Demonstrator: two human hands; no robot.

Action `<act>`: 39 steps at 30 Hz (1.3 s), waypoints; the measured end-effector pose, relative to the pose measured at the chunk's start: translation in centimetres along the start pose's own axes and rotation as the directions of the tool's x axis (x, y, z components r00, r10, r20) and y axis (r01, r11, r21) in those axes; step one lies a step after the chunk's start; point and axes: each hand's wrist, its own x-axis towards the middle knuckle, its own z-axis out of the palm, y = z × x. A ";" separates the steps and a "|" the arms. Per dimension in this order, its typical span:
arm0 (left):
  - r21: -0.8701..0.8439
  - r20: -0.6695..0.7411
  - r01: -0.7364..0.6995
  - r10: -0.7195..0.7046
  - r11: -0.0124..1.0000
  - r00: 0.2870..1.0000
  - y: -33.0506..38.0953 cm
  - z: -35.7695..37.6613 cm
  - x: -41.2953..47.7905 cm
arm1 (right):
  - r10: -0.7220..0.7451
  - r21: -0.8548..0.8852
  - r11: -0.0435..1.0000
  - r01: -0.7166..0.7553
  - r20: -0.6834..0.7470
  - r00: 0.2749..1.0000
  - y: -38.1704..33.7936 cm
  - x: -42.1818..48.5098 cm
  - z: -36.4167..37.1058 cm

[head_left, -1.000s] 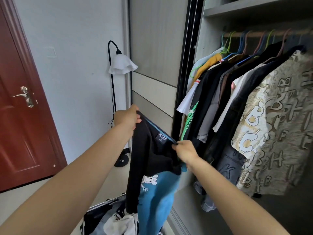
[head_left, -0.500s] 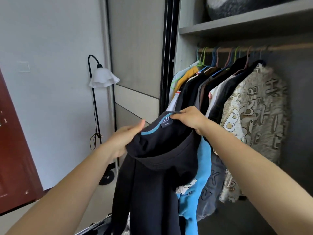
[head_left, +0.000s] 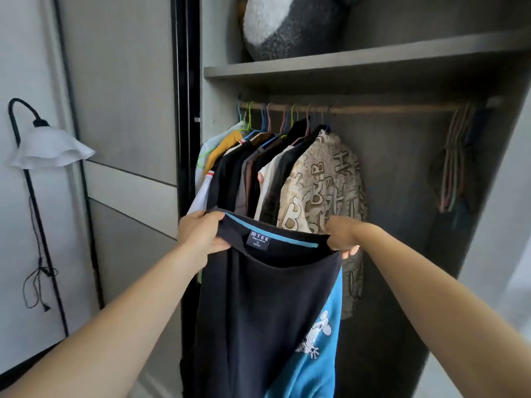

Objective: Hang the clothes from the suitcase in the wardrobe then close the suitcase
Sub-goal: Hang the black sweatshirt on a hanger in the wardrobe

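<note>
A black T-shirt (head_left: pixel 258 305) with a blue front panel, a cartoon print and a blue-lined neck hangs from both my hands in front of the open wardrobe. My left hand (head_left: pixel 201 234) grips the left side of its collar and my right hand (head_left: pixel 343 235) grips the right side, stretching the neck open. Behind it, several shirts (head_left: pixel 287 173) hang on coloured hangers from the wooden rail (head_left: pixel 388 108). A bunch of empty hangers (head_left: pixel 457 168) hangs at the rail's right end. The suitcase is out of view.
A grey and white plush thing (head_left: pixel 290 24) lies on the shelf (head_left: pixel 359 64) above the rail. The sliding door's black frame (head_left: pixel 186 110) stands left of the opening. A floor lamp (head_left: pixel 48 147) with a white shade stands against the left wall.
Both hands have lifted the black T-shirt higher and toward the wardrobe, spreading its collar wide. My view has turned right and up; the red door and suitcase have dropped out of sight.
</note>
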 end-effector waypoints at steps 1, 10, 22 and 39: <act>-0.024 0.027 0.015 -0.015 1.000 1.000 0.0 1.2 0.0 | 0.008 0.025 1.000 -0.008 -0.003 1.000 0.8 -0.1 -0.4; -0.086 0.136 0.027 -0.015 0.996 0.991 1.5 11.2 -0.4 | 0.215 -0.010 0.969 -0.247 -0.460 0.862 6.2 -1.1 -8.2; -0.135 0.122 0.088 -0.071 0.987 0.990 1.7 11.7 3.4 | 0.334 -0.509 0.537 -0.673 -0.604 0.724 10.9 2.9 -10.8; -0.090 0.134 0.064 -0.051 0.994 0.990 1.4 11.0 4.5 | 0.515 0.441 0.857 -0.267 -0.715 0.473 8.9 2.8 -13.2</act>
